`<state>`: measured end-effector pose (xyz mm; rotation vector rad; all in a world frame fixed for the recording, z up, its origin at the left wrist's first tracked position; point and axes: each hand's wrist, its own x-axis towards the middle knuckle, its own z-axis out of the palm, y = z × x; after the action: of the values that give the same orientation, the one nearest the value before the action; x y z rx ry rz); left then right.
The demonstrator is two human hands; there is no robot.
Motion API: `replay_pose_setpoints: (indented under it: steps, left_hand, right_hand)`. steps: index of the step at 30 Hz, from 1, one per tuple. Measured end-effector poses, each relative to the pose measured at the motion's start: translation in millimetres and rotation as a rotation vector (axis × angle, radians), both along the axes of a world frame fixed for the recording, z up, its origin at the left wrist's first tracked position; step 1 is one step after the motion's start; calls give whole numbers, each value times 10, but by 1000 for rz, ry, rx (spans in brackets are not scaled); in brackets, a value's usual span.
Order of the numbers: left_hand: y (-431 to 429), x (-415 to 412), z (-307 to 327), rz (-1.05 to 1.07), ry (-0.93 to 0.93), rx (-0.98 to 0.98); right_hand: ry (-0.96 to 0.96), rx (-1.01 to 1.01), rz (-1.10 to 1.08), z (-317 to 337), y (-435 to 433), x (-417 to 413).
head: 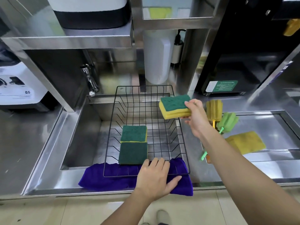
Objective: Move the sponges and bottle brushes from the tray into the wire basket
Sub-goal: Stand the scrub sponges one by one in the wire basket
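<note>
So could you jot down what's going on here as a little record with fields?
right hand: grip on a held sponge, above the basket's right rim
left hand: flat on the purple cloth at the basket's near edge
wire basket: two sponges inside
tray: yellow brush, green brush, yellow pad

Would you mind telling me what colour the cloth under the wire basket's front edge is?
The cloth is deep purple-blue, shown in the head view.

Counter point(48, 151) glossy steel; basket point(178, 125) thin black wire; sponges point(133, 144) rough-topped foam; cloth point(100, 177) plush.
</note>
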<state>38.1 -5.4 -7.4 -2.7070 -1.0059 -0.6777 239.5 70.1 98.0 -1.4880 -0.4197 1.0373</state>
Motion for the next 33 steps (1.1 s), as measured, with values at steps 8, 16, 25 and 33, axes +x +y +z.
replay_pose_setpoints:
  steps: [8,16,25,33]
  left_hand:
    - [116,-346,35,81,6,33]
    - [126,-432,0,108,11,53]
    - [139,-430,-17,71,16,46]
    - [134,-432,-34,59,1,33]
  right_hand:
    - [141,-45,-16,-219,358,-352]
    - [234,-110,-10,-401,713,-714]
    - [15,-358,89,-592,880,-936]
    - [-56,-290,356,-649,808,-1007]
